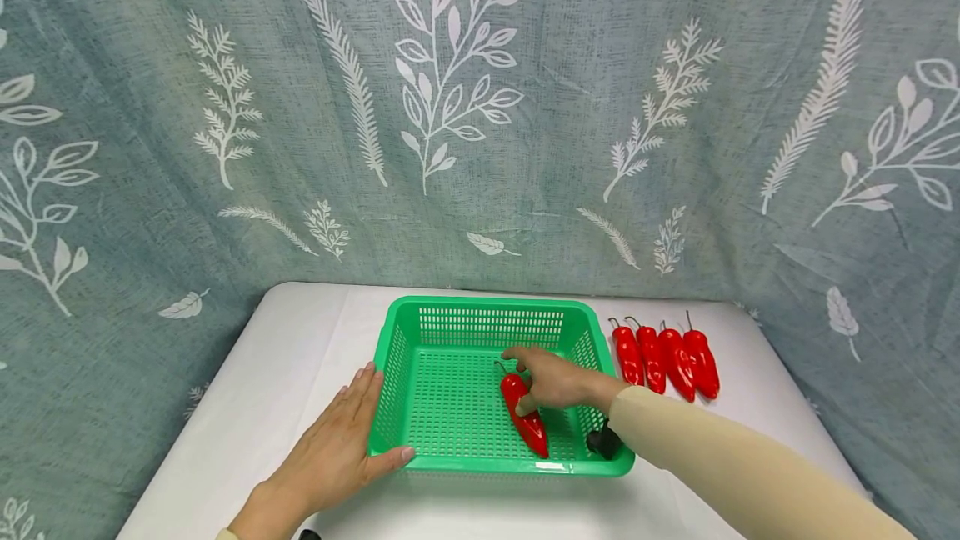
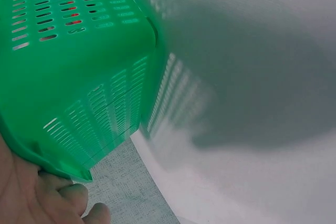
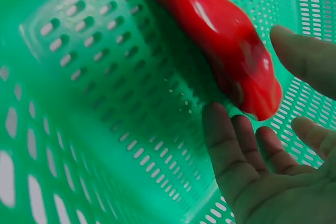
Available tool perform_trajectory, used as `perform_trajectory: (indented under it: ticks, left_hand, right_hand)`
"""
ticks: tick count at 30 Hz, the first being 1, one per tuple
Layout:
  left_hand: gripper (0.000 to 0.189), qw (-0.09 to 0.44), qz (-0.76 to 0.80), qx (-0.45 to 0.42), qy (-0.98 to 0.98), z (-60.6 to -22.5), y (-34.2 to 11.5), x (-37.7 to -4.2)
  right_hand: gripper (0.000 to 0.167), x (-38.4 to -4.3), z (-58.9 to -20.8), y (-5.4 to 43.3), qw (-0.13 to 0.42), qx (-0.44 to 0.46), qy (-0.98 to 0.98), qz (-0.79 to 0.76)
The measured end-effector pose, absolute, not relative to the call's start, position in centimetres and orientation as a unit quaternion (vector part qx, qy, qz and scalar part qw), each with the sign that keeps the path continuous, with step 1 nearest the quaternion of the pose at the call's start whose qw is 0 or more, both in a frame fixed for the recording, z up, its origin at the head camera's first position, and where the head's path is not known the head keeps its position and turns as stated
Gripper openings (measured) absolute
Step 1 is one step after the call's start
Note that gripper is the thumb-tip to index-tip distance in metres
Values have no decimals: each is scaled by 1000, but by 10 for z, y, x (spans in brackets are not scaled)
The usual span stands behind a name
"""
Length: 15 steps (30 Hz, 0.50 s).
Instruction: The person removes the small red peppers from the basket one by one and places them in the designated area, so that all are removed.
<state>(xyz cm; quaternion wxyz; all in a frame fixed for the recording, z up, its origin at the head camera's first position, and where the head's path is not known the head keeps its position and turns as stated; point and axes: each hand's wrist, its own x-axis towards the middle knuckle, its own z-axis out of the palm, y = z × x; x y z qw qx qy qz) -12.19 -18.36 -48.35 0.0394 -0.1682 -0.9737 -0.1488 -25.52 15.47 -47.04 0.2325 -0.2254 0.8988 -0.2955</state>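
A green plastic basket (image 1: 450, 463) with slotted walls stands on the white table. Inside it lies one glossy long red pepper (image 1: 527, 423), its thin stem toward the back. My right hand (image 1: 558, 379) reaches into the basket over this red pepper (image 3: 210, 24). In the right wrist view, the thumb and fingers of that hand (image 3: 278, 177) are spread on either side of the pepper's thick end, with a gap at the thumb. At the basket's front left corner, my left hand (image 1: 330, 448) rests with fingers straight along the side and thumb over the front rim.
Several more red peppers (image 1: 678, 363) lie side by side on the table, just right of the basket. A dark wrist camera (image 1: 603, 442) sits under the right wrist, inside the basket's front right corner. A patterned grey-green curtain (image 1: 480, 148) hangs behind the white table (image 1: 300, 332).
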Motion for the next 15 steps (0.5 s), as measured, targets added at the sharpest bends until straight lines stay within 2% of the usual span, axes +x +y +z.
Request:
perform_trajectory:
  ticks: [9, 15]
  left_hand:
    - [113, 34, -154, -170, -973, -483, -183, -123]
    - [113, 32, -156, -168, -973, -482, -184, -122]
  right_hand:
    - [88, -256, -478, 152, 270, -217, 892, -290]
    - [88, -253, -480, 147, 261, -229, 896, -278]
